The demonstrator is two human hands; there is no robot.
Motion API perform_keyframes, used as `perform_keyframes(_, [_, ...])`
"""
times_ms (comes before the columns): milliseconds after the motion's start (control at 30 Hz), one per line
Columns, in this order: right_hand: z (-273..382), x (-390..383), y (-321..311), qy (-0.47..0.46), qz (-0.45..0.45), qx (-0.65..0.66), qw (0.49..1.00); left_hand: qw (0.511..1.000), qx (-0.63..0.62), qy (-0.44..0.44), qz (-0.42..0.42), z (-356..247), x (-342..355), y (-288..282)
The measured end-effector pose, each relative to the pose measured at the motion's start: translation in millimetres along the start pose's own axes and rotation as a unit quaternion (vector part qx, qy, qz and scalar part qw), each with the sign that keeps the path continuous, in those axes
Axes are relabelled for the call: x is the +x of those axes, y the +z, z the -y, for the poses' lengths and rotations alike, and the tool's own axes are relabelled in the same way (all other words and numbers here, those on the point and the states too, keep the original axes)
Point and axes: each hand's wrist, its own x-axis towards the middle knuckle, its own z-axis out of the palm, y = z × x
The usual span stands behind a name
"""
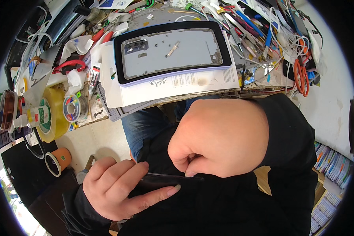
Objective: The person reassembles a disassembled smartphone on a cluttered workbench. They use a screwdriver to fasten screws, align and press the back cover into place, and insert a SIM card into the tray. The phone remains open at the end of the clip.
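Over my lap, my left hand [116,190] grips a thin dark slab [159,181] that looks like a phone, fingers along its far edge and thumb on the near side. Against my black clothing its outline is hard to follow. My right hand [220,137] is closed in a pinch at the slab's far edge, to the right of my left hand. Whatever lies between those fingertips is hidden. On the bench beyond lies a phone-shaped panel [200,49] with a black border, grey middle and lens cluster. A small flat part [172,49] and several dark bits rest on it.
A white box [135,96] lies under the panel at the bench's near edge. Tape [57,114], a solder spool [72,108] and red-handled pliers [69,66] crowd the left. Screwdrivers, cables and an orange cord [301,78] fill the right. An orange pot [59,160] stands low left.
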Motion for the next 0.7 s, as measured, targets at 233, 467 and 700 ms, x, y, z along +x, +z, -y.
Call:
perform_keyframes(233, [-2,1,-4,0.001,0.022,0.006,1.0,1.0,-0.02,0.016,0.008,4,3,1])
perform_keyframes(467, [5,-14,2,0.023,-0.129,0.003,0.991,1.0,-0.005,0.002,0.027,8,5,-7])
perform_keyframes(700, [12,-22,19,0.03,-0.252,0.0,0.967,1.0,0.013,0.011,0.019,11,9,-8])
